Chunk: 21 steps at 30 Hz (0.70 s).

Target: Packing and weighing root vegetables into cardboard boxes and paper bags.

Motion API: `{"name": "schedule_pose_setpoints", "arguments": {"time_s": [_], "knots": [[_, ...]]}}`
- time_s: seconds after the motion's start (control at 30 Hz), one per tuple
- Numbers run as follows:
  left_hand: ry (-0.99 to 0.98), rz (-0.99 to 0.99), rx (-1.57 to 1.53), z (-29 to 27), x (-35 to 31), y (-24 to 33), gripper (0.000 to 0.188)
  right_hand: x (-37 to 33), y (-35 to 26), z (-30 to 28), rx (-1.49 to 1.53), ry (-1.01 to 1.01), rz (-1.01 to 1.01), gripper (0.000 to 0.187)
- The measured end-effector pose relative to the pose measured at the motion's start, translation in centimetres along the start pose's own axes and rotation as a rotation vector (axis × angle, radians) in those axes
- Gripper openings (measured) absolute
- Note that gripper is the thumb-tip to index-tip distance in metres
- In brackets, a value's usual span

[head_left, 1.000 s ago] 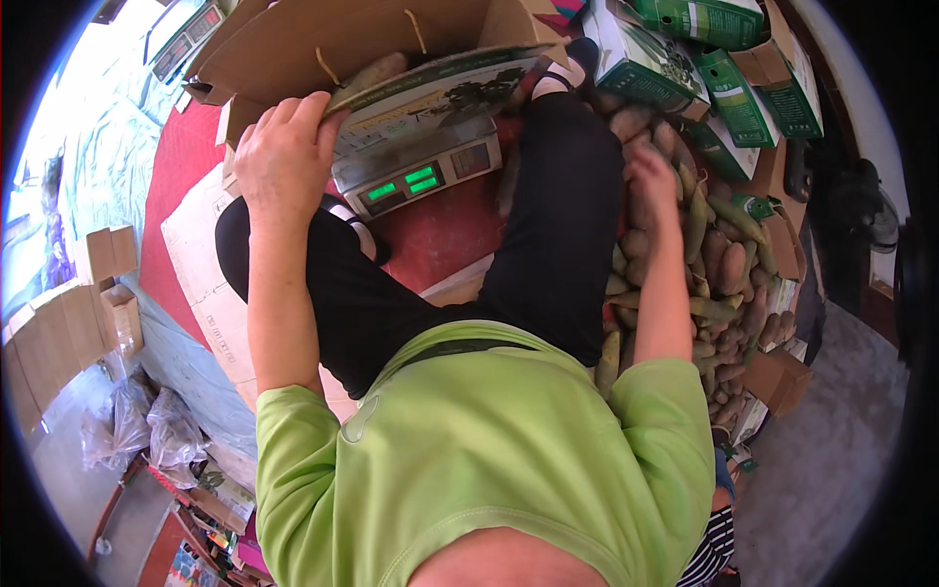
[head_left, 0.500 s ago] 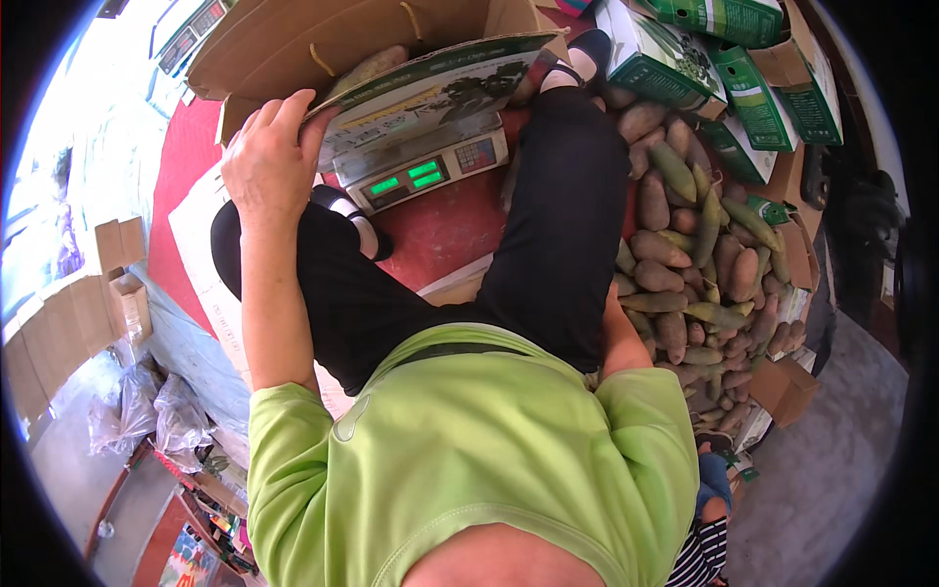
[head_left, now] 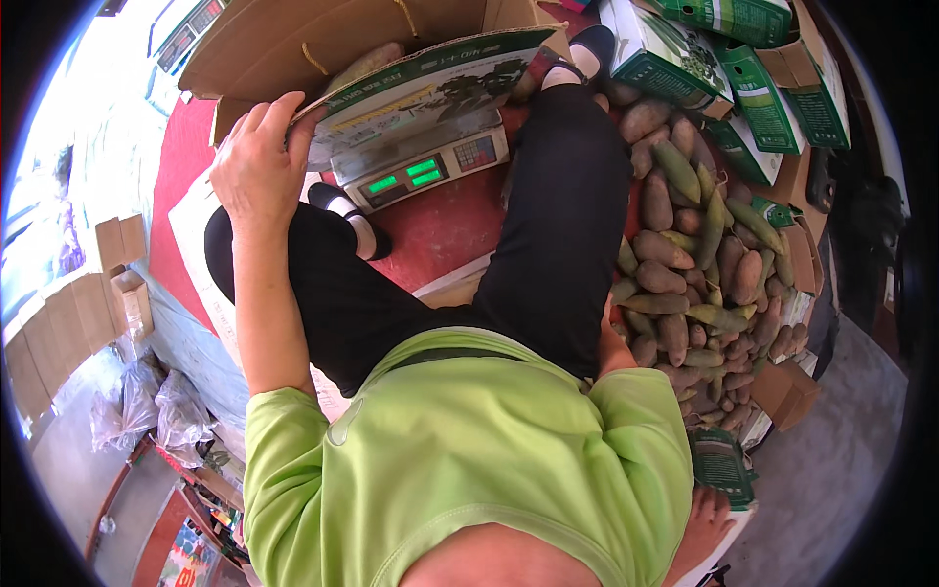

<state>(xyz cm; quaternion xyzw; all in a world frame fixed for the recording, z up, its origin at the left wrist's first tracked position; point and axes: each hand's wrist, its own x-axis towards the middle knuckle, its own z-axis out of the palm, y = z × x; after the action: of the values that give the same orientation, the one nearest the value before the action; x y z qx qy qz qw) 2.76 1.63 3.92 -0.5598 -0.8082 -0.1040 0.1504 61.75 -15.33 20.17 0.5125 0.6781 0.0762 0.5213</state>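
Observation:
My left hand (head_left: 259, 166) grips the near left corner of an open cardboard box (head_left: 430, 93), its thumb against the printed panel. The box stands tilted on a digital scale (head_left: 421, 179) with lit green displays. Inside it, one long root vegetable (head_left: 367, 63) shows above the panel edge. My right hand (head_left: 613, 342) hangs beside my right thigh, at the near left side of a heap of green and reddish-brown root vegetables (head_left: 675, 333). My leg and sleeve hide most of that hand, so its fingers do not show clearly.
Green-and-white cartons (head_left: 665, 64) lie beyond the heap at the far right. At the lower right another person's hand (head_left: 706, 509) is beside a green carton (head_left: 722, 460). Brown cardboard (head_left: 68, 328) and plastic bags (head_left: 181, 411) stand at the left. Red cloth (head_left: 445, 235) covers the floor.
My left hand and the box edge have shifted slightly left. My right hand has moved a little left, by my thigh. A green carton and another person's hand have come into view at lower right.

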Motion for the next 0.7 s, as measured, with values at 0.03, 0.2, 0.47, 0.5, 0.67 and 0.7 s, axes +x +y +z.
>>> {"name": "schedule_pose_setpoints", "arguments": {"time_s": [0.03, 0.2, 0.47, 0.5, 0.67, 0.7], "knots": [[0.008, 0.009, -0.024, 0.4, 0.1, 0.1, 0.02, -0.3, 1.1, -1.0, 0.171, 0.216, 0.046, 0.039], [0.029, 0.016, -0.034, 1.3, -0.2, -0.3, 0.019, 1.1, 1.2, 16.2, 0.312, 0.395, -0.035, 0.03], [0.012, -0.016, 0.008, 0.6, 0.0, -0.6, 0.019, 34.7, -25.9, 9.8, 0.239, 0.269, -0.325, 0.03], [0.015, -0.016, 0.004, 0.6, 0.0, -0.6, 0.019, 39.1, -28.8, 9.2, 0.228, 0.252, -0.352, 0.03], [0.017, 0.027, -0.041, 1.1, 0.4, 0.1, 0.019, 44.0, -27.6, 5.4, 0.722, 0.223, -0.103, 0.025], [0.008, 0.005, -0.019, 0.6, -0.2, -0.5, 0.019, 45.1, -26.9, 3.4, 0.713, 0.24, -0.13, 0.025]]}}
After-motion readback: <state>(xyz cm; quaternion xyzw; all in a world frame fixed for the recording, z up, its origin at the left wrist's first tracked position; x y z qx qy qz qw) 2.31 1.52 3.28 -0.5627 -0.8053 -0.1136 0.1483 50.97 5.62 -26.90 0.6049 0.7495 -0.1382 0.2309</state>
